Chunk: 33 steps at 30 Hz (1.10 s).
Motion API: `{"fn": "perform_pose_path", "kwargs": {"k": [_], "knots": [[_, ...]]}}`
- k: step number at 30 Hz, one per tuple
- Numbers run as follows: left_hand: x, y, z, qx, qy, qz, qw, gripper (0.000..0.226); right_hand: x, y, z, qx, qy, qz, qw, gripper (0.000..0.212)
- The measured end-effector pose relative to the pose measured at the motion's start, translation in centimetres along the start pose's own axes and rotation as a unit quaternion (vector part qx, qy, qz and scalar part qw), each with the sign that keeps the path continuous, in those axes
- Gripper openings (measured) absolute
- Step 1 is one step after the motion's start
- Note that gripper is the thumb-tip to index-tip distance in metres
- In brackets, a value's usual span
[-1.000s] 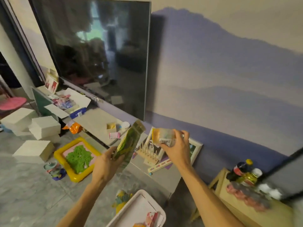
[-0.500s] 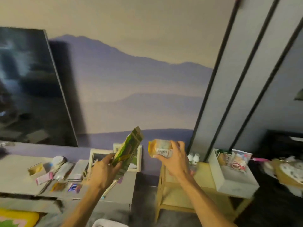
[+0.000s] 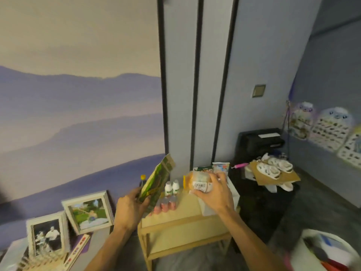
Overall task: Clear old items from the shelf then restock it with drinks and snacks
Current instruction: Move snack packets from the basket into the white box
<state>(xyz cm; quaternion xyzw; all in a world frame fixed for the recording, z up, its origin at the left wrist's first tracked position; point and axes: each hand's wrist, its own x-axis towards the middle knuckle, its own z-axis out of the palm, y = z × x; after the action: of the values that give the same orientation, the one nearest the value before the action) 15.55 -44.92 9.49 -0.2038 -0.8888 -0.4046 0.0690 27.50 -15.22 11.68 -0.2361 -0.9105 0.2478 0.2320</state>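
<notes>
Label on the orange snack pack (image 3: 197, 182) was too blurred to read; white bin (image 3: 312, 245) at 5 o'clock was cut off. Versus half a second back, view had swung right, wooden shelf (image 3: 181, 229) now centred under both hands. Left hand (image 3: 130, 207) closed around green snack bag (image 3: 156, 184), tilted. Right hand (image 3: 215, 194) clamped the orange pack above the shelf top, small bottles (image 3: 172, 187) between them.

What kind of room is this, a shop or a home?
Most likely a home living room. Framed family photos lean against a mountain mural wall, white children's shoes lie on cardboard, and a small wooden shelf holds little drink bottles.
</notes>
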Motion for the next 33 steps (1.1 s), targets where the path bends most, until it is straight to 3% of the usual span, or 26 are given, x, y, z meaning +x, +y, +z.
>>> {"fn": "perform_pose_path", "kwargs": {"k": [3, 7, 17, 26, 33], "knots": [[1.2, 3.2, 4.3, 0.002, 0.000, -0.004, 1.000, 0.024, 1.4, 5.0, -1.8, -0.006, -0.011, 0.022, 1.000, 0.104], [2.4, 7.2, 9.2, -0.003, -0.024, 0.003, 1.000, 0.014, 2.8, 9.6, -4.0, -0.031, -0.020, 0.032, 0.999, 0.091], [7.8, 10.6, 20.6, -0.033, -0.082, -0.027, 0.996, 0.035, 7.8, 16.5, -3.4, -0.042, -0.031, 0.084, 0.995, 0.093], [16.8, 8.3, 29.7, -0.068, -0.125, -0.069, 0.987, 0.034, 15.7, 20.3, 2.1, -0.113, -0.085, 0.125, 0.982, 0.095], [20.8, 5.5, 35.6, -0.052, -0.145, -0.122, 0.980, 0.046, 20.0, 23.8, 7.5, -0.124, -0.128, 0.140, 0.974, 0.089]]}}
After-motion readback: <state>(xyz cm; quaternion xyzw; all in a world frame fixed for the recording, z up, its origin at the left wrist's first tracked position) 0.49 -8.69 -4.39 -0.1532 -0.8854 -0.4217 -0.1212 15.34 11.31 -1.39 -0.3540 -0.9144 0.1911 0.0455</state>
